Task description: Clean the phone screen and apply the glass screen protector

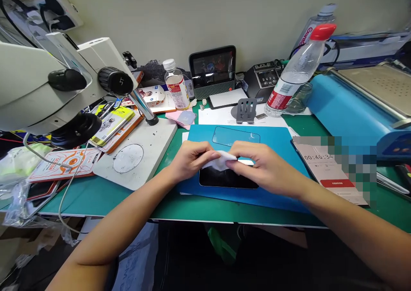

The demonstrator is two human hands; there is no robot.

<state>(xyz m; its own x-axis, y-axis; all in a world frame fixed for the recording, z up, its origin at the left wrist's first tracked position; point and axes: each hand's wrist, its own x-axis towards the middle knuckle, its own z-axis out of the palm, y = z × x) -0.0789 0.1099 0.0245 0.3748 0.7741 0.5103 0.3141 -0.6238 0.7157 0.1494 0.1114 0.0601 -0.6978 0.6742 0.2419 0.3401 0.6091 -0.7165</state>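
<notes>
Over the phone (pixel 224 179) on the blue mat (pixel 276 141), a white wipe (pixel 221 160) is pinched between left hand (pixel 189 160) and right hand (pixel 260 164), a glass sheet (pixel 236 136) lying just beyond.

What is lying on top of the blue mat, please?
On the blue mat lie a dark phone and a clear screen protector. Both hands, holding a white wipe, cover the phone's upper edge.

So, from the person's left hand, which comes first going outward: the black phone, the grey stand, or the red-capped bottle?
1. The black phone, just under the left hand on the blue mat.
2. The grey stand, farther back, in the middle of the desk.
3. The red-capped bottle, farthest, back right.
</notes>
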